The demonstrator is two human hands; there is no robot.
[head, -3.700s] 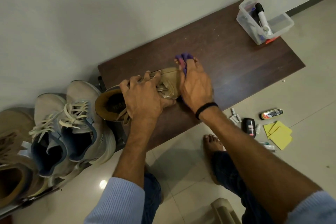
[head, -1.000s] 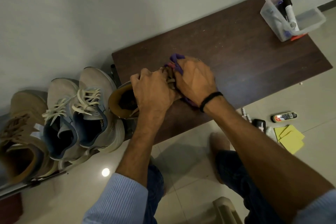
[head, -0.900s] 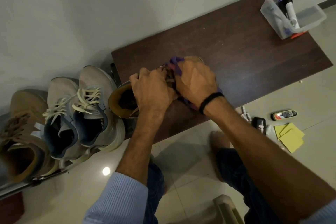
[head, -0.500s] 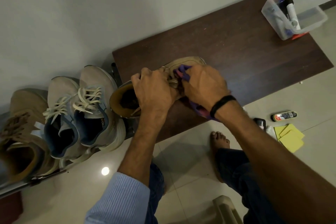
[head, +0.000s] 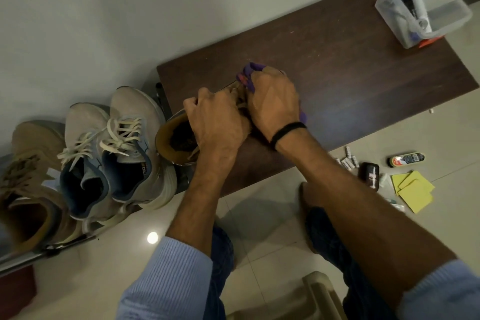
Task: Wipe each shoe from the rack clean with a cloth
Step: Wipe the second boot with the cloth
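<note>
Your tan shoe lay at the left end of the dark table. Its heel opening sat by the left front corner and its toe pointed toward the back edge, so its long axis ran diagonally away from you. Your left hand curled over the laced middle, gripping the shoe in place. Your right hand sat just beyond it, fingers bunched round the purple cloth and pressing it onto the toe, which that hand hid. As I judge it, the next stroke turned on that axis: heel and collar lay nearer you and left of the cloth, beyond the left hand, which was closer to them. 2 grey-blue sneakers and 1 more tan shoe sat on the rack off the table's left edge.
</note>
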